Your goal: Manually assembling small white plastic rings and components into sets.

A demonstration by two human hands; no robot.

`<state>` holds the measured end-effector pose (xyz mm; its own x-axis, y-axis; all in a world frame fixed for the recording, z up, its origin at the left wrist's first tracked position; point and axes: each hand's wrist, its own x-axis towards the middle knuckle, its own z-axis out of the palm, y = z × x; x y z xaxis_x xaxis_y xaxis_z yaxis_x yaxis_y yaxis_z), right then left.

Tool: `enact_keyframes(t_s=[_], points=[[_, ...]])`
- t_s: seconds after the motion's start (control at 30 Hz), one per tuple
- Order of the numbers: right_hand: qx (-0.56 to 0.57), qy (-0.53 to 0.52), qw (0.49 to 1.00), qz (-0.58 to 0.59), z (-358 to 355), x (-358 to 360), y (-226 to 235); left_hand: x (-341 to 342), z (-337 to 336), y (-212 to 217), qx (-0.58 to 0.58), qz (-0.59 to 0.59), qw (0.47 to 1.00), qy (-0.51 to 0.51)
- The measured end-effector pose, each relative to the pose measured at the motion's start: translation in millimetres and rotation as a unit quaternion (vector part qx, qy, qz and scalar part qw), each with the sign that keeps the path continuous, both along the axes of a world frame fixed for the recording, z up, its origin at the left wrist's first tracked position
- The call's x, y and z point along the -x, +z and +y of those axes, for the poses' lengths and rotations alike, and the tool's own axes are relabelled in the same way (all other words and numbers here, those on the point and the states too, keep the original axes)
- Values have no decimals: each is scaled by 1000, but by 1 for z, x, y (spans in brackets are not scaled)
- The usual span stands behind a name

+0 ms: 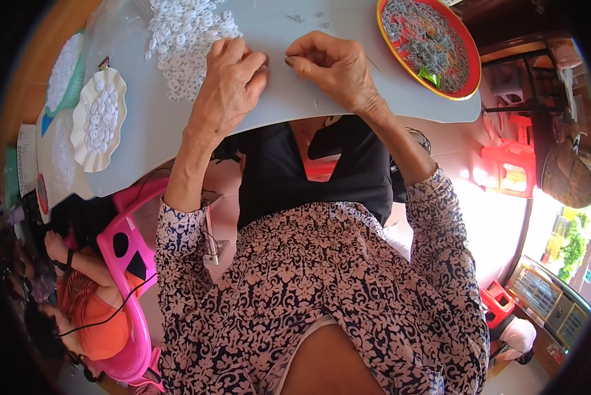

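Note:
Over the grey table, my left hand (pixel 231 82) is closed with its fingers curled in. Whatever lies inside it is hidden. It is beside a heap of small white ring-like plastic pieces (pixel 188 46). My right hand (pixel 335 69) is closed in a pinch, thumb against forefinger, a short gap away from the left. Anything between those fingertips is too small to name. Beyond the right hand, a few tiny grey pieces (pixel 296 18) lie loose on the tabletop. To its right stands a round red tray (pixel 474 80) with a gold rim, full of small grey pieces (pixel 433 39).
A scalloped white dish (pixel 79 135) of white pieces stands at the left, near a green basket (pixel 61 102) with more. The grey table's (pixel 137 141) edge curves before my lap. A person in orange (pixel 104 322) sits on a pink chair (pixel 127 243). Red stools (pixel 512 168) stand right.

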<state>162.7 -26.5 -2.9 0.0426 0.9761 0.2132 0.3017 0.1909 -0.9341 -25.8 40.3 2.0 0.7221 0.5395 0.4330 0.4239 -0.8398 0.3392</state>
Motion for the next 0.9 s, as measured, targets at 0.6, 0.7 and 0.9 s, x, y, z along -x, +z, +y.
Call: enact_keyframes(t_s=[0.6,0.7,0.9], points=[[-51,10,986,160,0,-1,-2,-30,-10,5,415,-340,844,1],[-93,-23,988,121,0,-1,-4,-43,-9,2,478,-444,757,-18],[-194,-68,977,-54,-3,10,10,-59,-13,-12,528,-537,658,-11]])
